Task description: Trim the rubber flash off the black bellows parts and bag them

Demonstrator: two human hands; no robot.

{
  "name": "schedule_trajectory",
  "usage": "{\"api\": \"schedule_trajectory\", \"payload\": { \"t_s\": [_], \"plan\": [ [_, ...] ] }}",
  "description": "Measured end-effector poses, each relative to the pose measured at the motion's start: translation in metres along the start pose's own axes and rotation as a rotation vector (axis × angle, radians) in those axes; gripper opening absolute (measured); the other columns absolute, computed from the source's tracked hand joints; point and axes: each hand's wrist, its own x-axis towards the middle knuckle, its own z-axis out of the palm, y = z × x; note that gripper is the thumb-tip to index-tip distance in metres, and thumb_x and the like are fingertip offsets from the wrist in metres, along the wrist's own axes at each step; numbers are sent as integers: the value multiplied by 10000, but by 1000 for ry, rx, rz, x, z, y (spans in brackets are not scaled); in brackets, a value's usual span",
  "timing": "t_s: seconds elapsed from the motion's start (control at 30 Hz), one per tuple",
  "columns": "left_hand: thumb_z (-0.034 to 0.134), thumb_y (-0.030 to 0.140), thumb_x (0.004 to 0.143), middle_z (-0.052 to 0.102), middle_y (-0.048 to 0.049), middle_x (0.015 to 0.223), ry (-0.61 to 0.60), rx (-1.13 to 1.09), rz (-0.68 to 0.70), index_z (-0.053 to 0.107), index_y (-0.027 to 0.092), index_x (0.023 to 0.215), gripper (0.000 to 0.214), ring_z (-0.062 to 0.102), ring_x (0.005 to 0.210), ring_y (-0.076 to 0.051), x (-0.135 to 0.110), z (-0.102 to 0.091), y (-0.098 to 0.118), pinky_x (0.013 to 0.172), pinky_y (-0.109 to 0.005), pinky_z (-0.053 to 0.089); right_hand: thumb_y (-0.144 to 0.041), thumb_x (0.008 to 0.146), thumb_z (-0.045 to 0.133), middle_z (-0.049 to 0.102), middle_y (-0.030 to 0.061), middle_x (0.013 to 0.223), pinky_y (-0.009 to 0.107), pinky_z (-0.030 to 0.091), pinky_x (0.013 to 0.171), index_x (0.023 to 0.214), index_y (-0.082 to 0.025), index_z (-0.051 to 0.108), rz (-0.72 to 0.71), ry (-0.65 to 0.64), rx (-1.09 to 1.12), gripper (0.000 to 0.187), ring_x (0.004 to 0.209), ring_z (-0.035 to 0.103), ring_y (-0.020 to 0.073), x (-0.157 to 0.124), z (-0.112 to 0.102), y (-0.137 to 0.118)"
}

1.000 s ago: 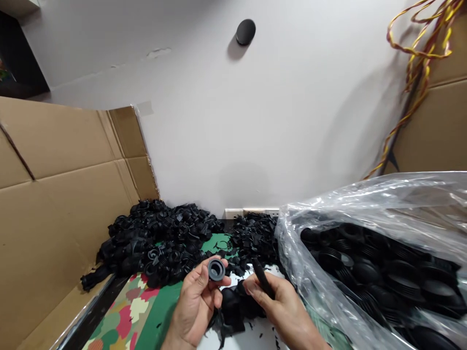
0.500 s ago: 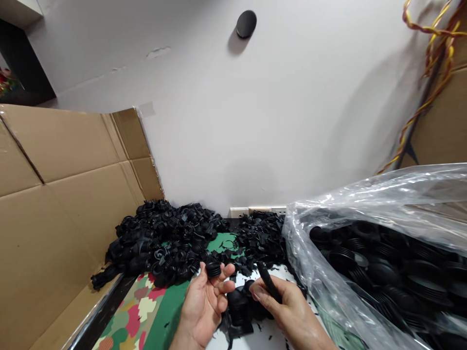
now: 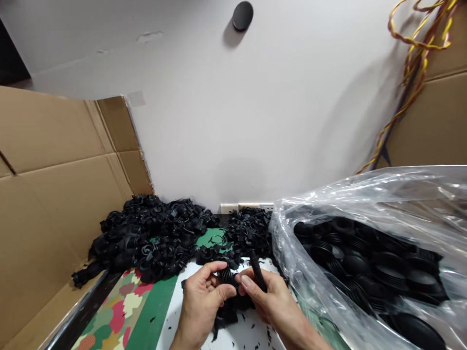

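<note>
Left hand (image 3: pixel 202 301) has rolled over from palm-up since the earlier frame, and right hand (image 3: pixel 272 299) has closed in beside it. I've got left thumb and index clamped on the ribbed black piece (image 3: pixel 226 276), thumb below, index arched over. Right fingers are wrapped on a black stick-like tool (image 3: pixel 257 270), its upper end sticking up past the knuckles; right thumb and index tips are at the piece's right end, can't tell if touching. Both wrists come up from the bottom edge, angled inward. Edges: plastic bag (image 3: pixel 282 233) just right of my right fingers, black parts pile (image 3: pixel 153 233) beyond and left of the left fingers, scrap heap (image 3: pixel 251 226) straight beyond. Open room: white sheet (image 3: pixel 170 311) left of the left wrist, lightly flecked between the wrists.
</note>
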Motion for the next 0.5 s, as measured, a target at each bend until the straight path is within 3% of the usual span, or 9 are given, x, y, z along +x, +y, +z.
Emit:
{"api": "schedule_trajectory", "payload": {
  "t_s": [0.1,0.27,0.37,0.5],
  "plan": [
    [779,83,478,564,55,465,-3,31,5,742,153,798,330,462,433,-80,0,0,1,433,-180,403,-632,661,623,384,-67,509,222,235,419,734,-140,627,-28,-33,-18,497,414,247,61,6,1,8],
    [750,15,467,676,-40,879,-51,152,153,767,192,761,344,521,563,-107,-3,1,2,501,-199,437,-605,611,684,330,-85,471,224,252,433,700,-149,617,-58,-6,36,469,428,270,74,6,3,11],
    [764,19,467,671,-30,830,-57,148,145,761,190,742,324,525,552,-109,-4,2,5,493,-195,436,-562,614,704,326,-88,485,221,220,416,700,-156,612,-21,11,62,425,418,234,64,3,5,9],
    [761,20,456,660,3,598,-52,-29,6,732,170,745,327,560,521,-129,-4,2,9,503,-206,457,-570,599,708,357,-80,489,221,207,413,674,-163,596,-26,1,85,428,414,232,61,6,5,14]
  ]
}}
